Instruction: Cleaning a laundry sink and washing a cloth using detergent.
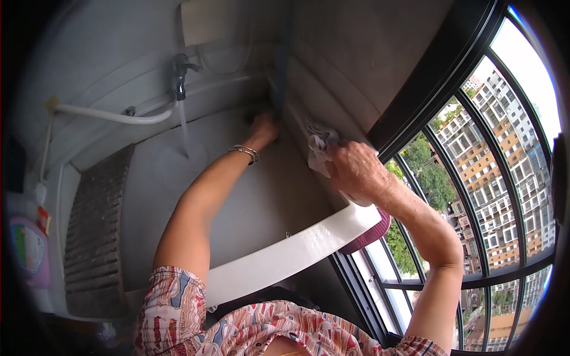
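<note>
My right hand (356,167) grips a crumpled white cloth (319,147) against the right-hand rim of a laundry sink, and its forearm is wet. My left hand (265,128), below a bracelet (246,153), reaches into the sink's far right corner. Its fingers are dim and blurred, so whether they hold anything is hidden. From a tap (180,75) on the back wall, a stream of water (184,129) falls into the grey sink basin (262,200). A ridged washboard (95,227) forms the basin's left side.
The sink's white front rim (294,251) curves before my body. A maroon object (367,233) shows below its right end. A white pipe (120,115) runs along the back wall. To the left stands a pink bottle (30,251); on the right is a barred window (472,178).
</note>
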A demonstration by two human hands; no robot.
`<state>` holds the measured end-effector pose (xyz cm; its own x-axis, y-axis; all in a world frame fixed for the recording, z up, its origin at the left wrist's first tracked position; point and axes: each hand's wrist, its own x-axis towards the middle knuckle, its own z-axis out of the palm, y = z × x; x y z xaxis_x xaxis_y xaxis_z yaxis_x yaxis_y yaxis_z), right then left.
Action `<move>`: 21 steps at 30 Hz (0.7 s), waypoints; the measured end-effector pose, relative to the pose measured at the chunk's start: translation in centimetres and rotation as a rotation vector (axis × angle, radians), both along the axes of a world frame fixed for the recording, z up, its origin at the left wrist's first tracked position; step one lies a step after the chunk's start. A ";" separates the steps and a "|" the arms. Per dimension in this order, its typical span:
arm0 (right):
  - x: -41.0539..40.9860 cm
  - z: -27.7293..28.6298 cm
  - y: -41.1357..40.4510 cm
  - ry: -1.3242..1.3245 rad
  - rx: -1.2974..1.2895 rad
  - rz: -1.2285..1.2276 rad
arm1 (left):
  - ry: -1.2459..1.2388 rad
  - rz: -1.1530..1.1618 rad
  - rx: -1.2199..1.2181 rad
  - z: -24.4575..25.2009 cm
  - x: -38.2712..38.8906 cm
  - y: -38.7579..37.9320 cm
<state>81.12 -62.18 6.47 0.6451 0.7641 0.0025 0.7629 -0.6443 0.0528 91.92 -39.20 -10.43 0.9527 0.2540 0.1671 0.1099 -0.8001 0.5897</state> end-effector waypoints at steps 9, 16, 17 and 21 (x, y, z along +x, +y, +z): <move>14.6 3.0 8.1 -0.788 0.131 0.088 | -0.214 -0.117 0.088 -0.5 1.0 -0.2; 11.5 -0.9 8.7 -0.777 -0.028 0.195 | -0.294 -0.099 0.034 1.4 0.5 0.1; 10.2 -0.4 8.1 -0.727 0.046 0.212 | -0.282 -0.159 0.152 1.3 0.7 1.9; 3.3 0.0 2.4 -0.318 -0.182 0.059 | 0.116 -0.269 -0.028 6.4 -3.6 1.4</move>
<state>84.38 -59.77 6.49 0.5885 0.8065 0.0561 0.7258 -0.5576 0.4028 88.35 -37.76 -4.03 0.9987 -0.0078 0.0501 -0.0367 -0.7934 0.6076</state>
